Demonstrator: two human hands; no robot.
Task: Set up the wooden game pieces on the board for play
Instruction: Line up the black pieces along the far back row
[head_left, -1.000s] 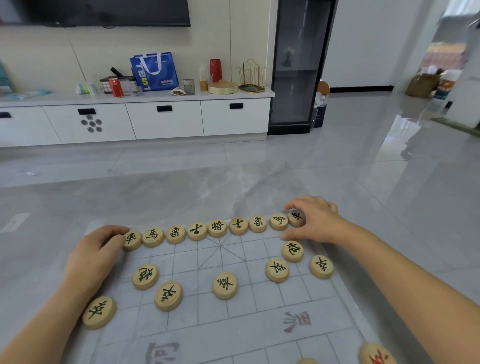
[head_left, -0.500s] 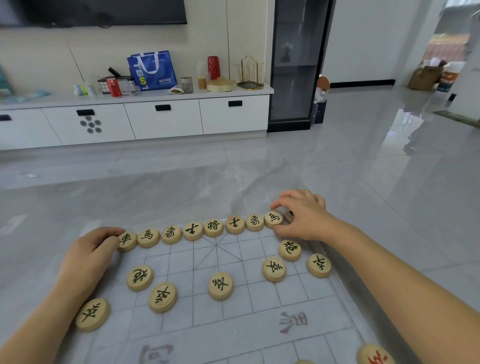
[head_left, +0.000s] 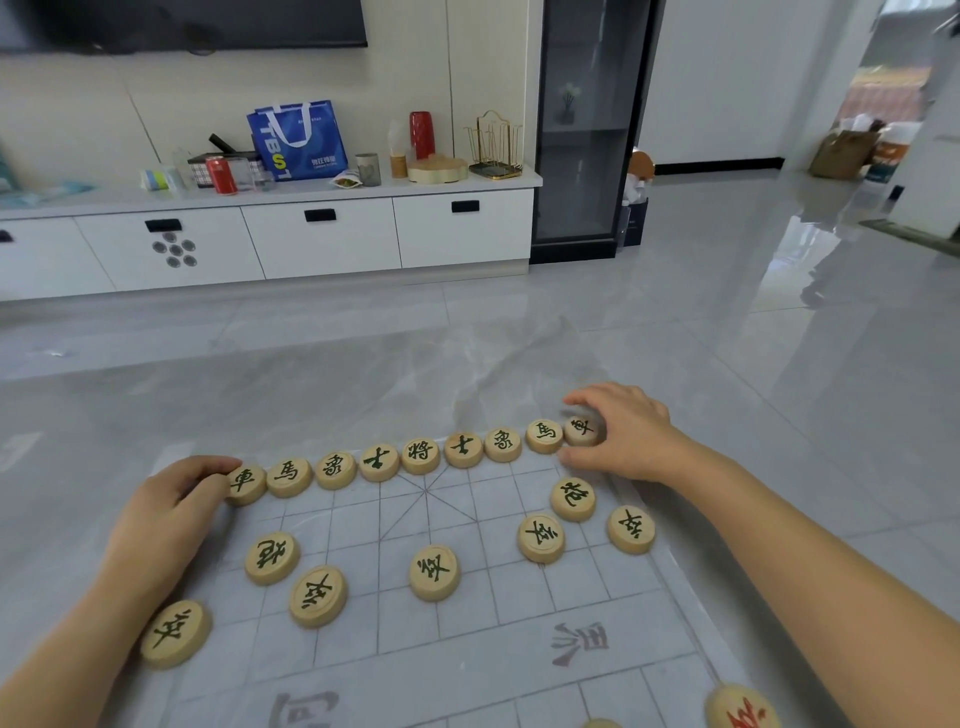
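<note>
At mid-frame, along the board's (head_left: 467, 660) far edge, the back row (head_left: 421, 455) runs left-right between both hands: right hand (head_left: 626, 436) pinches the right-end chariot piece (head_left: 581, 429), left hand (head_left: 166, 514) grips the left-end chariot piece (head_left: 244, 482).

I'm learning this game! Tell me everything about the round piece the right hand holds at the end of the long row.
The end piece is a flat disc of pale wood with a dark green character on top. It lies flat at the far right corner of the board, last in the back row. The right hand pinches it, thumb on the near side, fingers over the far side.
</note>
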